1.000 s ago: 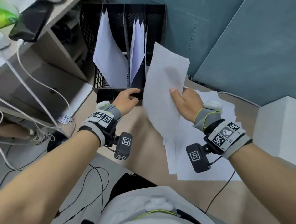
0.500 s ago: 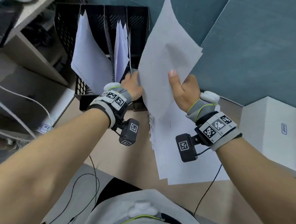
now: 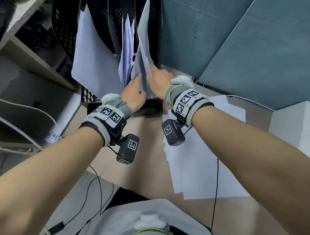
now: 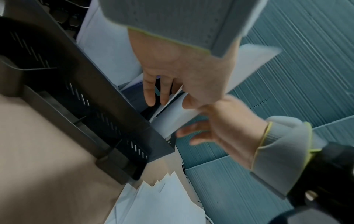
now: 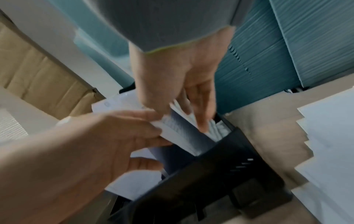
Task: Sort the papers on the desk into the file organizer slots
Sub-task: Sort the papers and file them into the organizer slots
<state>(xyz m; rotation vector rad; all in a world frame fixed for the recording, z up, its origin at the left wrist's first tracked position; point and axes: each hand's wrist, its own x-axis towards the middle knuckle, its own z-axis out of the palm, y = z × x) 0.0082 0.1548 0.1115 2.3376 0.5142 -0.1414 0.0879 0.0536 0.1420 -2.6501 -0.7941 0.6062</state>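
Several sheets already stand in the file organizer (image 3: 102,31): one large sheet leans in the left slot (image 3: 94,54), and a few more fan out in the middle slot (image 3: 128,46). The sheet in hand (image 3: 144,36) is edge-down in the rightmost slot, its top corner reaching above the organizer's back wall. Both hands are at its lower part: the left hand (image 3: 135,96) pinches it between thumb and fingers, as the right wrist view shows, and the right hand (image 3: 159,80) has its fingers curled against the other face, with fingertips down inside the slot.

By my reading the sort is well under way but far from done, since a fanned stack of papers (image 3: 205,159) lies on the bench (image 3: 148,145) to the right of the organizer, with this sheet not yet let go.

Motion blur smears both wrist views, so I cannot tell whether the sheet's bottom edge has reached the slot floor, or how many sheets the hands hold. The organizer's top and left side are cut off by the frame, and the right forearm covers part of the stack.
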